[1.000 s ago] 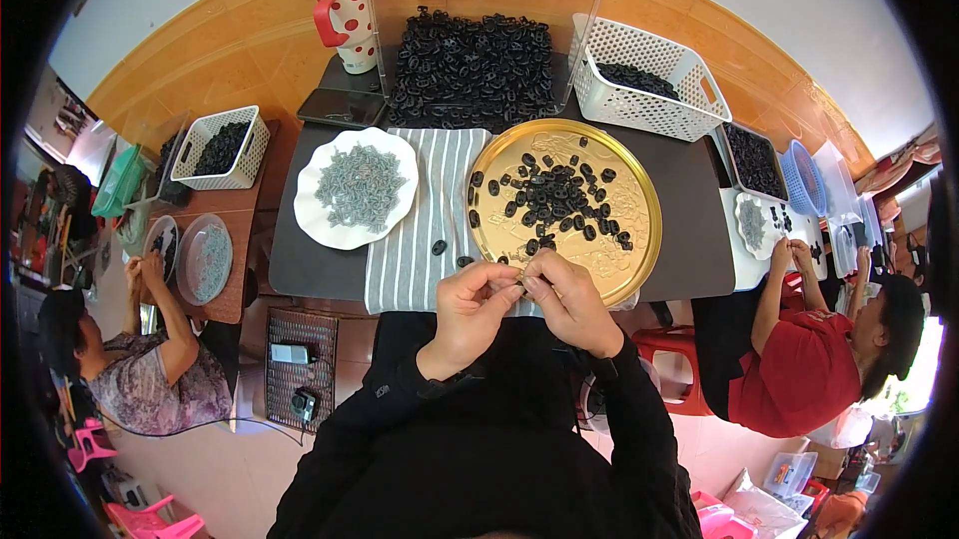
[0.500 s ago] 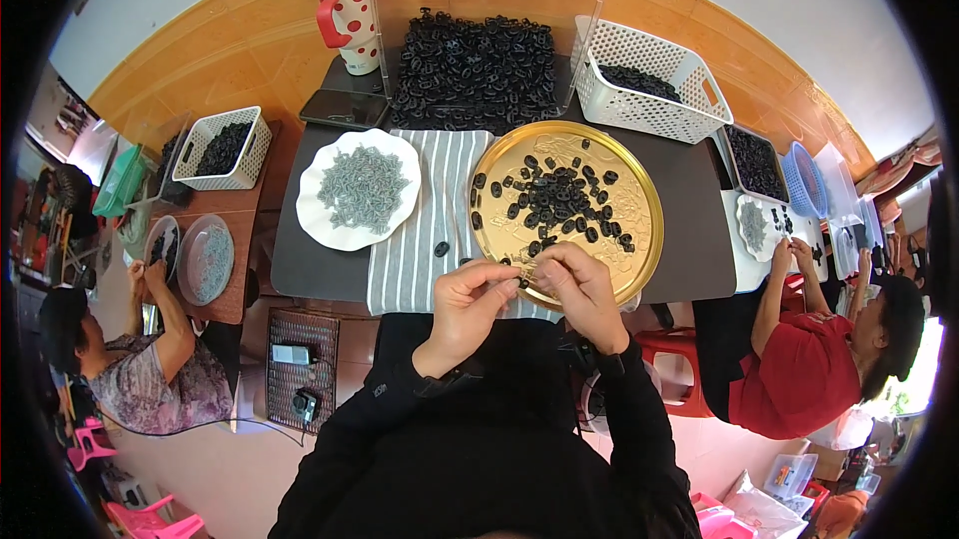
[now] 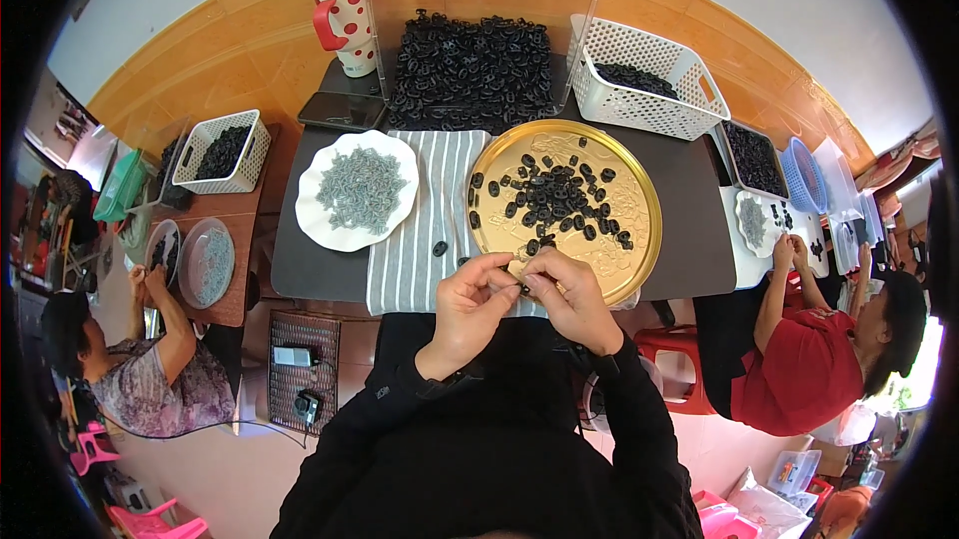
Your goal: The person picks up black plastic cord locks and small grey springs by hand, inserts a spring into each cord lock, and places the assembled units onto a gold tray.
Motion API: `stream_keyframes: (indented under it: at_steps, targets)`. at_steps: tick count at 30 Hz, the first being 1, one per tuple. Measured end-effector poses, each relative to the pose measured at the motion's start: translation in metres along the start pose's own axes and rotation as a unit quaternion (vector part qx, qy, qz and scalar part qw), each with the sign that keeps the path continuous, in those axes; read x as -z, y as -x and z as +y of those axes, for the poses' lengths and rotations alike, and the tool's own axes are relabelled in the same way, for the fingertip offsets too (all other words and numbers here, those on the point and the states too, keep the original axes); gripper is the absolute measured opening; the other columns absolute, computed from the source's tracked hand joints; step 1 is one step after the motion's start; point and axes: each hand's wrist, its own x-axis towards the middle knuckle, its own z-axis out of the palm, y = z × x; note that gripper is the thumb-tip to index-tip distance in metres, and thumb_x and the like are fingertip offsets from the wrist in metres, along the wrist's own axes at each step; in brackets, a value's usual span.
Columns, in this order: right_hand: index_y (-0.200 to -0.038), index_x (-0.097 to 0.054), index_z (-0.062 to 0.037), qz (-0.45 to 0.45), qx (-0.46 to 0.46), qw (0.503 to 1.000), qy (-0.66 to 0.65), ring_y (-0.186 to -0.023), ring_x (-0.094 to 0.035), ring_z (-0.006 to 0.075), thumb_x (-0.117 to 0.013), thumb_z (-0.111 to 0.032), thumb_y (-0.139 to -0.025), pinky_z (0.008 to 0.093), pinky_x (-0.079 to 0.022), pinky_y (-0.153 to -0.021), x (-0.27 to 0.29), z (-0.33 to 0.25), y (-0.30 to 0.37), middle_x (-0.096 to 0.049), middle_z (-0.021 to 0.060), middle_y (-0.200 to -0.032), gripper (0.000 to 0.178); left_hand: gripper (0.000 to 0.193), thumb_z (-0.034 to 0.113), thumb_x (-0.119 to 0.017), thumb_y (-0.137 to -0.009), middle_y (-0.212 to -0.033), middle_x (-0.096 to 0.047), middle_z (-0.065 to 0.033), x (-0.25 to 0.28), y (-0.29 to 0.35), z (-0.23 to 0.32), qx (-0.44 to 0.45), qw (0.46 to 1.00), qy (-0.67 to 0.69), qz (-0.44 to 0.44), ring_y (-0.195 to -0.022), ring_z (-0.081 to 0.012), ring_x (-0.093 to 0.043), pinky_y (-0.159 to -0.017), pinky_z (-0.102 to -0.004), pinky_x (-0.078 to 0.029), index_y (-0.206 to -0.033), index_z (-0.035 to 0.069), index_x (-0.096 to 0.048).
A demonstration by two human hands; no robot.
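Observation:
My left hand (image 3: 470, 307) and my right hand (image 3: 573, 301) meet over the near rim of a round gold tray (image 3: 649, 239). The left fingers pinch a small black plastic piece (image 3: 525, 289), mostly hidden by the fingertips. My right thumb and forefinger press together against it; whatever is between them is too small to make out. Black oval plastic pieces (image 3: 561, 195) lie heaped and scattered in the tray. To the left, a scalloped white plate (image 3: 312, 221) bears a pile of small grey screw-like pieces (image 3: 360, 189). One loose black piece (image 3: 440, 249) rests on the striped cloth (image 3: 410, 279).
Behind the tray stands a clear bin (image 3: 479, 69) of black pieces, with a white basket (image 3: 649, 114) to its right. A spotted tumbler (image 3: 346, 24) and a phone (image 3: 342, 110) are at the back left. Co-workers sit at left (image 3: 165, 379) and right (image 3: 809, 369).
My two hands have drawn closer together, the right one moving slightly down and left toward the black piece. Tray, plate and cloth stay as they were.

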Motion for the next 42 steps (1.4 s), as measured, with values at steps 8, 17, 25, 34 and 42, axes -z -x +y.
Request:
stream_keyframes:
  at_steps: [8, 17, 25, 34, 42]
  targets:
    - [-0.091, -0.051, 0.0008, 0.022, -0.05, 0.998, -0.031, -0.066, -0.057, 0.0242, -0.054, 0.001, -0.088, 0.0318, -0.045, -0.06, -0.01, 0.007, 0.007, -0.055, 0.012, -0.072, 0.004, 0.032, -0.01, -0.059, -0.085, -0.089, -0.063, -0.0031, -0.006, 0.003, 0.0, -0.012, 0.999, -0.008, 0.03, -0.076, -0.0053, -0.056, -0.064, -0.0187, -0.045, -0.116, -0.003, -0.057]
    - [-0.093, -0.059, -0.0004, 0.145, -0.037, 0.973, 0.178, -0.073, -0.061, 0.0317, -0.058, 0.0, -0.082, 0.0349, -0.048, -0.066, 0.052, 0.009, -0.004, -0.059, 0.0164, -0.082, 0.011, 0.022, -0.008, -0.061, -0.085, -0.087, -0.062, -0.0013, 0.006, -0.002, 0.001, -0.021, 0.996, -0.079, 0.028, -0.072, -0.0046, -0.055, -0.063, -0.0185, -0.044, -0.106, -0.003, -0.065]
    - [-0.088, -0.063, -0.001, 0.054, -0.047, 0.922, 0.381, -0.075, -0.059, 0.0383, -0.059, -0.001, -0.078, 0.0423, -0.047, -0.066, 0.078, 0.049, -0.012, -0.058, 0.0181, -0.081, 0.011, 0.022, -0.005, -0.061, -0.086, -0.09, -0.061, -0.0026, 0.007, -0.004, -0.002, -0.013, 0.997, -0.075, 0.012, -0.075, -0.0058, -0.054, -0.067, -0.0194, -0.043, -0.106, -0.003, -0.066]
    - [-0.088, -0.06, -0.001, -0.034, -0.039, 0.895, 0.443, -0.075, -0.059, 0.038, -0.062, -0.006, -0.076, 0.0428, -0.048, -0.066, 0.071, 0.043, -0.018, -0.059, 0.018, -0.08, 0.013, 0.021, -0.008, -0.06, -0.085, -0.089, -0.059, -0.0009, 0.005, -0.005, -0.004, 0.009, 0.997, -0.07, -0.008, -0.076, -0.0047, -0.053, -0.067, -0.0179, -0.043, -0.105, -0.002, -0.066]
    - [-0.087, -0.059, 0.0014, -0.022, -0.112, 0.993, -0.028, -0.068, -0.053, 0.0051, -0.058, -0.001, -0.085, 0.023, -0.042, -0.059, 0.043, -0.005, -0.01, -0.058, 0.0003, -0.073, 0.003, 0.024, -0.008, -0.06, -0.085, -0.09, -0.06, -0.0014, 0.0, -0.001, 0.006, 0.017, 0.999, -0.03, -0.019, -0.078, -0.0052, -0.055, -0.07, -0.0185, -0.045, -0.108, -0.002, -0.065]
